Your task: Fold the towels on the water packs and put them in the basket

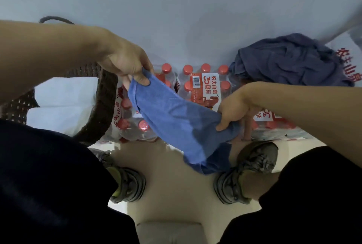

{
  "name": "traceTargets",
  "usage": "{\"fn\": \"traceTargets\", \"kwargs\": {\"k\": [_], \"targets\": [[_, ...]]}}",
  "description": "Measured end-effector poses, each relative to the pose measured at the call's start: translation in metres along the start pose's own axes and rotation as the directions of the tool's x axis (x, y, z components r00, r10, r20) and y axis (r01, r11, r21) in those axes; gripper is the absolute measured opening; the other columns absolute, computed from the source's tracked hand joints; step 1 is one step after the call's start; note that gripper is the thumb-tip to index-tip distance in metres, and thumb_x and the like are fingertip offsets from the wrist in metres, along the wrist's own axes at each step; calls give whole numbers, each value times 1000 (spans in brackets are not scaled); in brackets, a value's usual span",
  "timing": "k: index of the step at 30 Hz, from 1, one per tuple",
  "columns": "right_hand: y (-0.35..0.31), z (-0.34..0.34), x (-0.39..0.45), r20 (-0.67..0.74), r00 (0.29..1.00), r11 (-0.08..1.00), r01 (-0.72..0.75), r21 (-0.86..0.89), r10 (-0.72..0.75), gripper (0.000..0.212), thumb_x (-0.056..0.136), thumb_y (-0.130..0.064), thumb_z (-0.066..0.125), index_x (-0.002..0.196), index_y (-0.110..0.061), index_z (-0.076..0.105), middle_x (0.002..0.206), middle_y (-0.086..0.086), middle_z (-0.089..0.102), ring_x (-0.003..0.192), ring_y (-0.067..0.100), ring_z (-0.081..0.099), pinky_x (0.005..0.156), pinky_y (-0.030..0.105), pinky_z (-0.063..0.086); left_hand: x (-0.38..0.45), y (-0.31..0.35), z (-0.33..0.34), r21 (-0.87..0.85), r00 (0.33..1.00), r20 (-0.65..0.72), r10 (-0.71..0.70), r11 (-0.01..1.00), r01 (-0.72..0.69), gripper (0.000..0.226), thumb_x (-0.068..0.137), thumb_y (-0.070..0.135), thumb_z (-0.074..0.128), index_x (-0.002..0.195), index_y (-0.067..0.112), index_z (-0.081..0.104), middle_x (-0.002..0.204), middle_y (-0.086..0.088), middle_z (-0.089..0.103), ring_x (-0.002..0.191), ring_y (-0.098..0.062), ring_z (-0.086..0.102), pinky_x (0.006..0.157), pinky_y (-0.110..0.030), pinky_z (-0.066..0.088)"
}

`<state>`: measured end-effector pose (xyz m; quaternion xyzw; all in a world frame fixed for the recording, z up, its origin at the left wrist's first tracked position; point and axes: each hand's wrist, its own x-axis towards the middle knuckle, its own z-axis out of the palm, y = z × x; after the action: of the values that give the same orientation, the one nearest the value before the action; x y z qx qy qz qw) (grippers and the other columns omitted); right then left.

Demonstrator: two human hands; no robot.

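above the water packs (203,87): both hands, left hand (125,63) and right hand (233,110), are pinching a blue towel (176,122) mid-fold; white towels (64,94) already lying in the basket (103,102); dark heap (290,61) waiting.

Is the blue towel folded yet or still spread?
Not folded: the blue towel hangs stretched between the left hand and right hand, its lower edge drooping loose above the water packs.

The water packs (203,87) stand against the wall. Left of them sits the basket (101,106) with folded towels (64,104) inside; a crumpled towel heap (290,61) lies on their right end.
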<state>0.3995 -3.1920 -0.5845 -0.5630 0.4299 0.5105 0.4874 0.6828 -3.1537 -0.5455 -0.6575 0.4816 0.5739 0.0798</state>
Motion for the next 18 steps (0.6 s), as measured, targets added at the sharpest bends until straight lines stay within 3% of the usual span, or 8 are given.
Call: {"fn": "traceTargets", "kwargs": {"k": [2,5,7,9,11,13,15,18], "targets": [[4,-9,2,-178,982,997,68,37,-60,32,97,-18,59,128,-11,52,120,17,62,102,35,67,83,54,58,8,-5,4,83,1000,-22,-22,996,24,11,91,1,63,101,3,67,99,-13,72,92,-27,70,73,-35,61],[8,-20,6,-405,899,958,246,147,-169,25,93,-9,64,116,-15,59,117,12,64,104,31,64,88,49,57,25,-16,17,335,977,-209,49,942,24,14,90,9,65,104,7,67,96,-7,67,90,-26,65,75,-34,54],[8,-26,5,-455,870,937,299,180,-190,25,88,-7,69,112,-11,65,112,13,69,101,31,67,90,45,57,30,-23,19,454,944,-312,108,890,48,16,88,14,64,103,13,68,91,-4,64,85,-26,61,75,-33,49],[9,-31,5,-466,864,910,333,248,-189,29,84,-9,74,112,-6,67,108,14,72,99,31,69,90,44,57,32,-28,16,440,924,-371,95,894,85,15,87,15,63,101,12,69,87,-5,64,80,-26,59,72,-31,46],[10,-36,6,-514,841,854,384,351,-167,34,81,-11,78,112,-3,67,108,13,72,100,30,69,90,45,57,38,-34,12,347,896,-442,53,931,116,17,87,13,64,103,7,69,90,-10,66,81,-30,60,74,-34,50],[10,-43,9,-587,801,768,450,457,-119,37,78,-12,81,111,-2,65,111,11,70,103,29,67,90,46,56,45,-38,9,81,886,-461,-46,992,93,20,89,12,65,107,4,69,96,-15,67,85,-33,64,83,-42,56],[9,-49,12,-634,768,676,514,528,-89,26,79,-8,80,100,-8,65,110,7,69,106,27,66,85,42,57,53,-39,9,-199,890,-432,-146,978,63,22,92,14,63,112,5,67,103,-15,66,89,-30,64,86,-46,57],[7,-59,18,-701,712,651,551,523,-39,23,82,-2,75,97,-16,65,104,4,67,102,23,64,72,34,55,66,-40,17,-365,865,-458,-204,931,26,18,96,11,58,112,4,64,100,-16,58,80,-26,56,53,-31,50]]}}
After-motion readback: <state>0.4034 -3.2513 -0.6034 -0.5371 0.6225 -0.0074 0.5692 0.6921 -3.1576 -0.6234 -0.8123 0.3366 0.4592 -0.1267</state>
